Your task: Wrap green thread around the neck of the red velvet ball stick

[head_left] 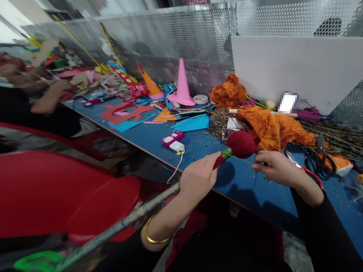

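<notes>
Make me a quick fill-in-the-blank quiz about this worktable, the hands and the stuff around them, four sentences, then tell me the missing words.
1. The ____ hand grips the long stick below the dark red ball.
2. The brimmed ____ cone stands beside the white roll.
3. The bangle on the left wrist is ____ in colour.
4. The scissors closest to the right hand have ____ handles.

Missing words: left; pink; gold; red.
</notes>
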Demonstrator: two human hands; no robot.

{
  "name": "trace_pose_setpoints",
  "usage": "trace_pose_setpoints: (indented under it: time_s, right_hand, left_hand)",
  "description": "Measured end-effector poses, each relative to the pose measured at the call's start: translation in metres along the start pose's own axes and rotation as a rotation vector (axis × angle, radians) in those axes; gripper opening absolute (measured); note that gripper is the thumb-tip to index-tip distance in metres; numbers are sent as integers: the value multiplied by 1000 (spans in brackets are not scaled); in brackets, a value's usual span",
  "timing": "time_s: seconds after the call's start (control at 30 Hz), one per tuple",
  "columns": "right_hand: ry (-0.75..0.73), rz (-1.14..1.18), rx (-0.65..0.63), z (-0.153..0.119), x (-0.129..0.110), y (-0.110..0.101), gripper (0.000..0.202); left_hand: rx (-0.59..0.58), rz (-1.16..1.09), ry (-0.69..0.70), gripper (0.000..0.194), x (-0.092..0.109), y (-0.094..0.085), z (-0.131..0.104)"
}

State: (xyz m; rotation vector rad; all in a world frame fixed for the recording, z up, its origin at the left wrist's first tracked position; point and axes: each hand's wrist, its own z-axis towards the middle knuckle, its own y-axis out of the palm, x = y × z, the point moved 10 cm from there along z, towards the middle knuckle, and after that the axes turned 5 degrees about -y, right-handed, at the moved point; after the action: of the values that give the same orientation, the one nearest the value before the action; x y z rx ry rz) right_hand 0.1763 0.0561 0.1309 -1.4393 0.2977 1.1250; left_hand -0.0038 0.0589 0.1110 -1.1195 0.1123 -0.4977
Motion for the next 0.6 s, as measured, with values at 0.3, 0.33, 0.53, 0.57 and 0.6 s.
trace_pose_setpoints:
  time_s: [0.3,0.33,0.53,0.57,0.6]
  right_hand:
    - [113,19,421,9,57,-48,25]
    - [146,-75,412,10,64,-48,24]
    - [55,-184,283,22,62,-14,22]
    - [-6,-34,277,24,54,-3,25]
    - [-49,140,277,24,47,9,26]
  left_hand:
    - [-686,-601,-128,25,14,37,-19]
    - [-721,-734,-175,24,17,36,-20]
    - [-627,-1284,-539,34,3,32,-16]
    - [-605,-1342,-583,35,1,32,-15]
    - [-583,-1394,-613,36,-1,33,-15]
